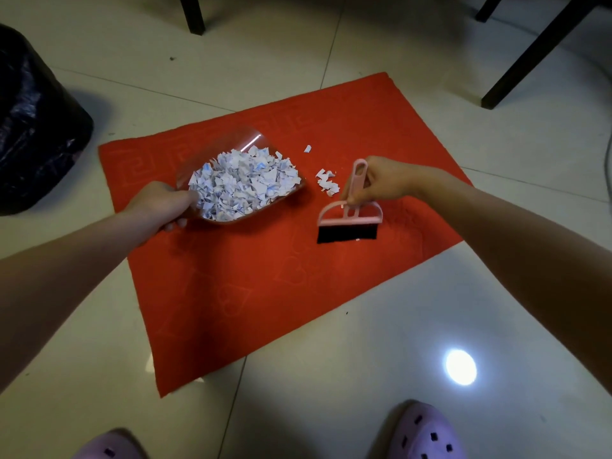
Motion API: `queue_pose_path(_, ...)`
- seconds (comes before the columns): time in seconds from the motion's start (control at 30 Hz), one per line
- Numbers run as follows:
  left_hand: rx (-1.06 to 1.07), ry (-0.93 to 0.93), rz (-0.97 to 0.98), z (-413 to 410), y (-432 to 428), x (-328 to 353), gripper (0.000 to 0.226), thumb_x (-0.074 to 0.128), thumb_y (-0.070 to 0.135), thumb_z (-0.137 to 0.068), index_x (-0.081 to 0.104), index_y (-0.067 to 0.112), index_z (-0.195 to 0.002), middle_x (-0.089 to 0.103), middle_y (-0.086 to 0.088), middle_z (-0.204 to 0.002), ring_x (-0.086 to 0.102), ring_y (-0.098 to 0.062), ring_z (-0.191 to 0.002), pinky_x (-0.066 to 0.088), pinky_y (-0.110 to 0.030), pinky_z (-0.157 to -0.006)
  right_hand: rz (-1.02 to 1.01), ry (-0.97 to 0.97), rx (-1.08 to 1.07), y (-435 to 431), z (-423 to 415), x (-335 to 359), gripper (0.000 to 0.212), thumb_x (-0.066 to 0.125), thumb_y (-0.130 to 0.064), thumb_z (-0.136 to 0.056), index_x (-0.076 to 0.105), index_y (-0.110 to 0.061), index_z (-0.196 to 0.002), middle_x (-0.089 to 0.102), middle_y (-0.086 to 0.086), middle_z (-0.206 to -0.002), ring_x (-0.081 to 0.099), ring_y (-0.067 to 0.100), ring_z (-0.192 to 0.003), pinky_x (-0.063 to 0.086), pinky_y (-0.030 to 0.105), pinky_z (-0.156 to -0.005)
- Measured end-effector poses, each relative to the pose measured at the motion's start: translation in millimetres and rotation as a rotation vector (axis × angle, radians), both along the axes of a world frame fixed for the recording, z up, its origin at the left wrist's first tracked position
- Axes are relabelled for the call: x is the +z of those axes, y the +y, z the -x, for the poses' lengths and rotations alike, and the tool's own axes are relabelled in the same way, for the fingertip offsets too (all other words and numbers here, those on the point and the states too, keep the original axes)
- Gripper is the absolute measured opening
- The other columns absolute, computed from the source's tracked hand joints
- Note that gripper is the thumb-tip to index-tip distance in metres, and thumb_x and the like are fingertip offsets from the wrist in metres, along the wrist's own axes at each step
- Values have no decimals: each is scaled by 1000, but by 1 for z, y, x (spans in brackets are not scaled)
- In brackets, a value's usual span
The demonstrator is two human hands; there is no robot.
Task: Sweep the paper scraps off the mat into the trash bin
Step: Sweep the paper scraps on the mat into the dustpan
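A red mat (265, 276) lies on the tiled floor. My left hand (159, 207) grips the rear of a clear plastic dustpan (231, 140), which is heaped with white and blue paper scraps (241, 183) and held over the mat's left part. My right hand (384, 180) holds a pink hand brush (347, 217) by its handle, black bristles pointing down toward the mat. A small cluster of loose scraps (327, 182) lies on the mat between dustpan and brush, and one single scrap (308, 148) lies farther back. The trash bin (29, 120), lined with a black bag, stands at the far left on the floor.
Dark furniture legs stand at the back, one (193, 14) at centre-left and others (536, 51) at the right. My two feet in purple slippers (427, 432) are at the bottom edge. A bright light reflection (460, 367) shows on the tiles.
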State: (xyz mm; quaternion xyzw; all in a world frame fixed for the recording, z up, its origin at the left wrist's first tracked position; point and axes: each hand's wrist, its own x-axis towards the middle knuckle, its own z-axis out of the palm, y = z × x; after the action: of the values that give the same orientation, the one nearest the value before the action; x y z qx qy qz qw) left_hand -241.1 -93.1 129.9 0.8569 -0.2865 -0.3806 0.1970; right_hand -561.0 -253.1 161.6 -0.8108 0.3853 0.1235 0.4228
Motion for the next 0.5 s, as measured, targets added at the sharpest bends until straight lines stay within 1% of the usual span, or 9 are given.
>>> queue_pose_path(0.1, 2, -3, 0, -1, 2, -1, 20, 60, 23, -79, 63, 8, -68, 51, 1, -32, 38, -21, -43, 32, -25, -50, 109, -99, -90, -11, -3, 1, 18, 69, -12, -84, 70, -9, -101, 68, -9, -89, 64, 2, -85, 52, 22, -83)
queue_pose_path(0.13, 1, -5, -2, -1, 3, -2, 20, 59, 23, -80, 63, 8, -68, 51, 1, -32, 38, -21, -43, 32, -25, -50, 143, -132, -122, -13, -4, 1, 19, 68, -12, -84, 70, -9, -103, 68, -7, -92, 64, 4, -87, 52, 23, -85)
queue_pose_path(0.23, 5, -12, -4, -4, 5, -4, 19, 59, 22, -79, 63, 6, -69, 51, 1, -32, 38, -21, -43, 31, -26, -50, 244, -229, -208, -15, -7, 0, 18, 69, -12, -84, 71, -14, -101, 70, -5, -96, 65, 9, -93, 53, 28, -87)
queue_pose_path(0.3, 7, -12, 2, -6, 6, -3, 19, 59, 22, -79, 63, 6, -69, 51, 1, -33, 38, -21, -43, 31, -25, -50, 295, -295, -261, -15, -7, -2, 17, 69, -13, -84, 72, -15, -101, 71, -4, -96, 67, 12, -92, 54, 32, -86)
queue_pose_path(0.37, 3, -14, 3, -8, 5, -3, 20, 59, 23, -79, 63, 6, -70, 51, 0, -34, 37, -21, -42, 31, -25, -50, 266, -349, -293, -14, -4, 1, 18, 68, -14, -85, 71, -12, -102, 71, -1, -93, 69, 12, -88, 55, 28, -80)
queue_pose_path(0.4, -1, -17, 1, -8, 5, -2, 20, 59, 23, -79, 64, 6, -70, 52, 0, -34, 38, -21, -42, 31, -25, -50, 221, -339, -269, -13, -2, 3, 18, 68, -13, -85, 70, -10, -103, 71, -2, -91, 69, 11, -85, 56, 24, -76)
queue_pose_path(0.43, -7, -19, -2, -9, 5, -2, 20, 59, 24, -79, 64, 6, -71, 52, -1, -35, 38, -21, -42, 32, -25, -50, 178, -287, -213, -12, 0, 5, 18, 68, -13, -85, 69, -10, -102, 69, -5, -89, 68, 7, -84, 55, 20, -74)
queue_pose_path(0.5, -23, -21, -7, -9, 4, -2, 21, 59, 24, -80, 65, 5, -73, 53, -1, -37, 38, -21, -42, 32, -25, -50, 168, -139, -88, -9, 1, 3, 16, 68, -14, -85, 69, -14, -101, 66, -13, -89, 64, 2, -87, 54, 20, -80)
